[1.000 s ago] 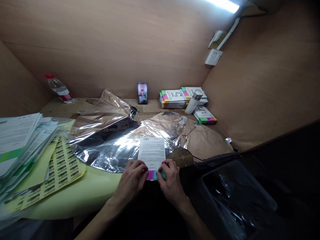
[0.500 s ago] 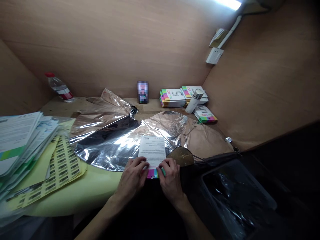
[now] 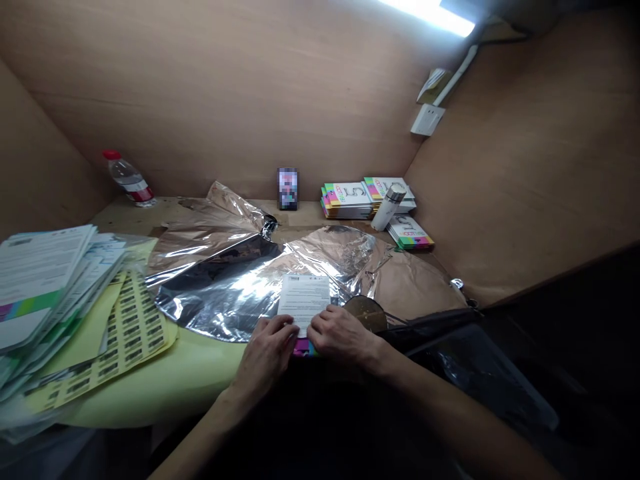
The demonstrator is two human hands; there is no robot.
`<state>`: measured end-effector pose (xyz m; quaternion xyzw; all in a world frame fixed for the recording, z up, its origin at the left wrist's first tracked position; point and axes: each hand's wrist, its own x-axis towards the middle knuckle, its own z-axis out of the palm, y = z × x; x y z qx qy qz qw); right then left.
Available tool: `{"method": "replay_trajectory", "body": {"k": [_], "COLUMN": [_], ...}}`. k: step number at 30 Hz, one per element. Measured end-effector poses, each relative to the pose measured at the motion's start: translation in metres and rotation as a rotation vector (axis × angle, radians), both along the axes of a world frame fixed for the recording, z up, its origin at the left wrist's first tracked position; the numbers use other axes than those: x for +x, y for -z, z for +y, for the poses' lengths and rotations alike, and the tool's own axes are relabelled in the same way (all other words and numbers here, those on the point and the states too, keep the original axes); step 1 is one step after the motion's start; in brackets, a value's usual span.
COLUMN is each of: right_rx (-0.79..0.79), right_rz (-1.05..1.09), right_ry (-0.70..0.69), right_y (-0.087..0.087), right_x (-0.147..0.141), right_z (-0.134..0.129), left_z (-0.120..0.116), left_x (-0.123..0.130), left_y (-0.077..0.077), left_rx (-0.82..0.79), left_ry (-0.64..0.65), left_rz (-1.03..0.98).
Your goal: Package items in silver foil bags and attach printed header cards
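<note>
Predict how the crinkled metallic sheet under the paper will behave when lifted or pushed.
The metallic sheet is probably light and floppy, given its loose folds. Its glossy surface may slide when pushed; its sharp creases suggest easy crumpling.

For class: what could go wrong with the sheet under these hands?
The printed sheet rests on crinkled foil, so it could slide from under the left hand and right hand. The coloured booklet at its lower edge could shift out of line. The leaning leaflet pile might slump onto the barcode label sheet.
</note>
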<state>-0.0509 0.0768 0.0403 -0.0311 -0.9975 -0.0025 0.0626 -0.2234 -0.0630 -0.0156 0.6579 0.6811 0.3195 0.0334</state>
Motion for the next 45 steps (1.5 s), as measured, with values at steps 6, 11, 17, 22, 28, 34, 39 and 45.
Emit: {"method": "replay_trajectory", "body": {"k": [6, 11, 17, 22, 28, 34, 39, 45], "right_rx": [0.04, -0.053, -0.073, -0.088, -0.073, -0.041, -0.01, -0.037], "right_rz": [0.004, 0.153, 0.321, 0.51, 0.39, 0.371, 0.465, 0.616], "right_ry": [0.058, 0.122, 0.112, 0.042, 0.169, 0.197, 0.212, 0.277], "right_y": [0.014, 0.031, 0.068, 0.082, 0.078, 0.08, 0.1, 0.115], "right_x": [0.007, 0.022, 0.043, 0.058, 0.049, 0.053, 0.062, 0.062], "right_z": [-0.012, -0.033, -0.032, -0.026, -0.042, -0.035, -0.031, -0.027], "left_z": [0.0, 0.004, 0.006, 0.006, 0.005, 0.007, 0.0, 0.006], "left_x": [0.005, -0.001, -0.032, -0.04, -0.033, -0.037, -0.029, -0.024], "left_y": [-0.006, -0.007, -0.01, -0.018, -0.009, -0.015, -0.015, -0.01], "left_rx": [-0.045, -0.066, -0.139, -0.172, -0.159, -0.2, -0.175, -0.127], "left_ry": [0.031, 0.076, 0.22, 0.253, 0.224, 0.218, 0.199, 0.163], "left_rz": [0.153, 0.167, 0.094, 0.137, 0.187, 0.139, 0.124, 0.163]}}
